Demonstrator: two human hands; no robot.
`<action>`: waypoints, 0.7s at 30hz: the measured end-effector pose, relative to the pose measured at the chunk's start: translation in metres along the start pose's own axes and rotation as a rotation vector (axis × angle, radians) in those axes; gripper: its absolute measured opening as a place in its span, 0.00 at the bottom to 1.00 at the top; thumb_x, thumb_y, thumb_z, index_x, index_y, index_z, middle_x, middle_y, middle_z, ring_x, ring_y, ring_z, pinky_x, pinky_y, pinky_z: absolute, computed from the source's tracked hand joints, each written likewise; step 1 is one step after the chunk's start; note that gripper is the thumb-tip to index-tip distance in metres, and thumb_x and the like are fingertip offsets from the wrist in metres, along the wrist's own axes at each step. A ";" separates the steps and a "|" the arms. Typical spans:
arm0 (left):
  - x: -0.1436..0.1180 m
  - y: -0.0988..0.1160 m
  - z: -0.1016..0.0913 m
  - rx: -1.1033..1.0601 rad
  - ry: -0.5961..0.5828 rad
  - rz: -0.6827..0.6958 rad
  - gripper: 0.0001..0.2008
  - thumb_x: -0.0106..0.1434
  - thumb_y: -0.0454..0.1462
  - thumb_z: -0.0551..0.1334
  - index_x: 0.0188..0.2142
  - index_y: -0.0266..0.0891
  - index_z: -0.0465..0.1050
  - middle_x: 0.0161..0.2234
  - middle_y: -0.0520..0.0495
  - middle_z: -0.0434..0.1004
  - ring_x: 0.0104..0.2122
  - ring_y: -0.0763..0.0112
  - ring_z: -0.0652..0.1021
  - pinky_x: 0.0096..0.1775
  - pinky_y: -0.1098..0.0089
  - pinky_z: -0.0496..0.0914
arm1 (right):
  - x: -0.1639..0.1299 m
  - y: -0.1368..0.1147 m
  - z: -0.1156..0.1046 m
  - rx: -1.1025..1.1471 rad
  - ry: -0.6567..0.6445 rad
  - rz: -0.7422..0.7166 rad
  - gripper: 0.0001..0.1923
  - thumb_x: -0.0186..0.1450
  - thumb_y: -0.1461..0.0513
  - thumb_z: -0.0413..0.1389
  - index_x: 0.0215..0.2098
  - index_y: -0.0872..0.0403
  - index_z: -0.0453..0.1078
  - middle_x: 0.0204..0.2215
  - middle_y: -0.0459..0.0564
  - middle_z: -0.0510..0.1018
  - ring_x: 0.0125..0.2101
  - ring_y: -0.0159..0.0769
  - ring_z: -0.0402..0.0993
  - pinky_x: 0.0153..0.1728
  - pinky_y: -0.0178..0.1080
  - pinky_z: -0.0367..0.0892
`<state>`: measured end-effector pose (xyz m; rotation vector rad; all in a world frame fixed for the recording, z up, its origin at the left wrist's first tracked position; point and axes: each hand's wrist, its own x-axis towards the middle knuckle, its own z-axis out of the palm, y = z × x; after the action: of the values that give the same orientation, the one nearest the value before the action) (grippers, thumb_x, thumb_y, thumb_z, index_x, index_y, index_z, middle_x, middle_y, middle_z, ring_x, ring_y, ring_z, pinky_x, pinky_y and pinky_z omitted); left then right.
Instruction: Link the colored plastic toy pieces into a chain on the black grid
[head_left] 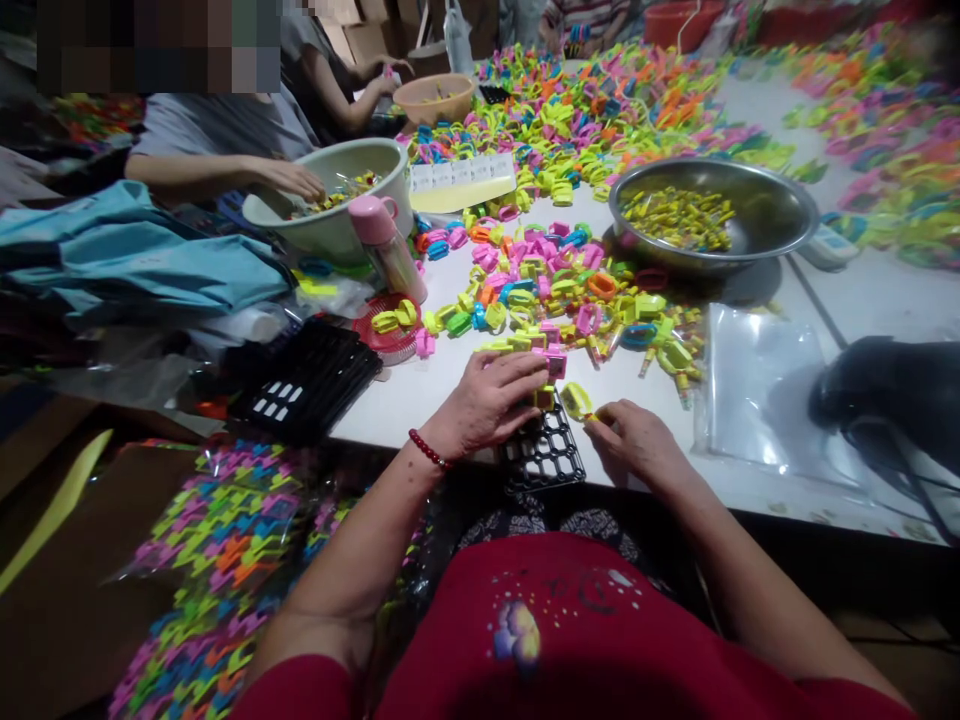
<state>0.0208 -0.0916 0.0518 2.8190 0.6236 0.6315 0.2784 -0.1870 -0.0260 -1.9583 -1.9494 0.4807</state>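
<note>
My left hand (495, 398), with a red bead bracelet at the wrist, curls over a black grid tray (553, 455). Its fingers close on a yellow toy watch (544, 397) at the tray; the thumb is hidden. Pink and yellow toy watches (553, 360) stand in a row at the tray's far end. Right of the tray, my right hand (634, 438) pinches another yellow toy watch (576, 400) by its near end. A small yellow and red piece shows at those fingertips. The tray's near cells lie bare at the table edge.
Colourful toy watches (551, 260) heap beyond my hands. A steel bowl (806, 215) holds small yellow tubes. Plastic bags (765, 390) lie right, stacked black trays (315, 375) left. A pink-capped bottle (386, 250) stands near a pale basin (281, 225), where another person's hand reaches in.
</note>
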 end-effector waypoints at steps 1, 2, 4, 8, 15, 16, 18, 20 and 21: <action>0.002 0.001 -0.002 0.002 0.000 -0.007 0.19 0.67 0.42 0.59 0.57 0.44 0.66 0.61 0.42 0.67 0.61 0.62 0.67 0.58 0.56 0.56 | 0.000 0.000 -0.001 0.062 0.008 0.018 0.13 0.67 0.53 0.52 0.33 0.52 0.71 0.29 0.49 0.75 0.29 0.37 0.71 0.31 0.37 0.62; 0.004 0.002 -0.003 0.002 0.000 -0.012 0.19 0.67 0.42 0.59 0.56 0.44 0.67 0.60 0.43 0.68 0.61 0.61 0.67 0.59 0.56 0.56 | 0.001 -0.001 -0.001 0.137 0.030 0.042 0.12 0.67 0.54 0.51 0.34 0.52 0.71 0.29 0.49 0.76 0.29 0.37 0.72 0.31 0.37 0.62; 0.008 0.003 -0.004 0.000 0.001 -0.015 0.18 0.67 0.43 0.59 0.55 0.43 0.68 0.58 0.43 0.70 0.60 0.60 0.67 0.59 0.56 0.56 | 0.005 -0.008 -0.002 0.333 0.085 0.090 0.12 0.66 0.54 0.52 0.37 0.53 0.70 0.29 0.49 0.78 0.28 0.37 0.73 0.31 0.37 0.64; 0.011 0.003 -0.001 -0.004 0.023 -0.011 0.18 0.67 0.42 0.60 0.54 0.42 0.69 0.56 0.43 0.72 0.59 0.61 0.68 0.58 0.57 0.57 | 0.019 -0.027 0.008 0.722 0.141 0.047 0.13 0.61 0.57 0.57 0.41 0.55 0.70 0.35 0.51 0.81 0.34 0.38 0.76 0.36 0.38 0.69; 0.007 0.000 0.003 -0.005 0.013 -0.012 0.19 0.67 0.43 0.59 0.55 0.43 0.68 0.57 0.42 0.71 0.59 0.61 0.68 0.59 0.56 0.57 | 0.030 -0.029 0.033 0.787 0.106 0.005 0.15 0.58 0.59 0.58 0.43 0.56 0.70 0.36 0.51 0.80 0.34 0.39 0.75 0.36 0.39 0.70; 0.007 0.000 0.004 -0.006 0.015 -0.008 0.19 0.67 0.44 0.59 0.55 0.43 0.68 0.57 0.42 0.71 0.59 0.61 0.67 0.59 0.56 0.57 | 0.029 -0.029 0.033 0.771 0.104 0.013 0.16 0.59 0.59 0.58 0.44 0.56 0.70 0.37 0.51 0.80 0.35 0.39 0.75 0.36 0.39 0.70; 0.007 -0.001 0.004 -0.012 0.024 0.000 0.18 0.67 0.44 0.59 0.55 0.42 0.68 0.57 0.43 0.71 0.59 0.62 0.67 0.59 0.57 0.58 | 0.028 -0.030 0.031 0.744 0.086 0.019 0.16 0.60 0.58 0.58 0.45 0.56 0.69 0.37 0.51 0.80 0.36 0.40 0.75 0.36 0.39 0.70; 0.008 -0.001 0.004 -0.017 0.027 0.000 0.18 0.67 0.44 0.59 0.55 0.42 0.69 0.57 0.43 0.71 0.59 0.62 0.68 0.59 0.57 0.58 | 0.028 -0.033 0.026 0.699 0.060 -0.011 0.15 0.63 0.57 0.57 0.45 0.55 0.70 0.38 0.51 0.80 0.36 0.40 0.75 0.36 0.39 0.69; 0.008 -0.001 0.004 -0.019 0.027 -0.002 0.18 0.67 0.44 0.59 0.55 0.43 0.69 0.57 0.43 0.71 0.59 0.61 0.68 0.58 0.56 0.58 | 0.028 -0.035 0.024 0.661 0.050 -0.040 0.13 0.64 0.57 0.55 0.44 0.54 0.71 0.37 0.50 0.80 0.37 0.40 0.75 0.37 0.39 0.69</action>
<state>0.0285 -0.0875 0.0504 2.7963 0.6219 0.6722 0.2364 -0.1584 -0.0311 -1.4835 -1.5223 0.9148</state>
